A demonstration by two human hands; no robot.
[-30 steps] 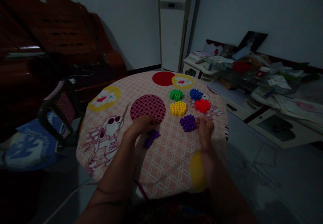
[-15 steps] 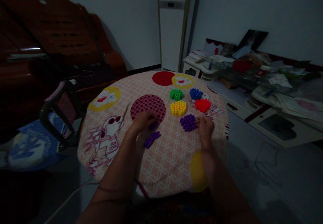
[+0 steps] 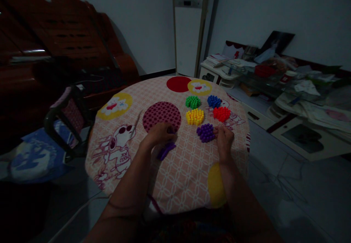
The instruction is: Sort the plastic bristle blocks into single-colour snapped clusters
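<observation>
My left hand (image 3: 159, 135) rests curled on the round table (image 3: 175, 170), fingers closed on small purple pegs (image 3: 166, 150) that stick out beneath it. My right hand (image 3: 225, 137) sits at the right side of a purple peg cluster (image 3: 205, 132), its fingertips pinched against the cluster's edge. Beyond lie a yellow cluster (image 3: 195, 116), a red cluster (image 3: 221, 114), a green cluster (image 3: 192, 101) and a blue cluster (image 3: 214, 101). The room is dim, so the fingers are hard to make out.
A black chair with a patterned cushion (image 3: 67, 115) stands left of the table. Dark wooden furniture (image 3: 55, 53) fills the far left. A cluttered low shelf (image 3: 274, 75) runs along the right wall. A white door (image 3: 186, 27) is straight ahead.
My left hand has shifted slightly right and down onto the loose purple pegs. My right hand stays beside the purple cluster. The view has drifted a little.
</observation>
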